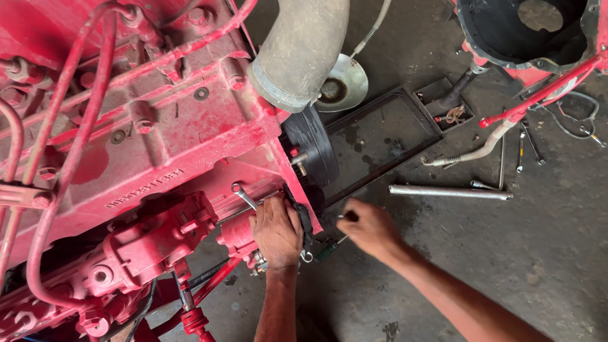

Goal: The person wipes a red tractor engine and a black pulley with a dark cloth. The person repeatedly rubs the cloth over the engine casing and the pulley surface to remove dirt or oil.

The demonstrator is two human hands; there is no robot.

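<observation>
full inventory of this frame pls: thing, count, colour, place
engine block: 1, red, left half
pipes: several, red, across the block
hose: 1, grey, top centre
pulley: 1, black, block's right end
tray: 1, dark, floor centre
bar: 1, silver, floor right of centre
housing: 1, red, dark inside, top right
hand tools: several, metal, floor under housing
left hand: on block's lower right edge
right hand: by the pulley, fingers on a small tool, hard to tell
</observation>
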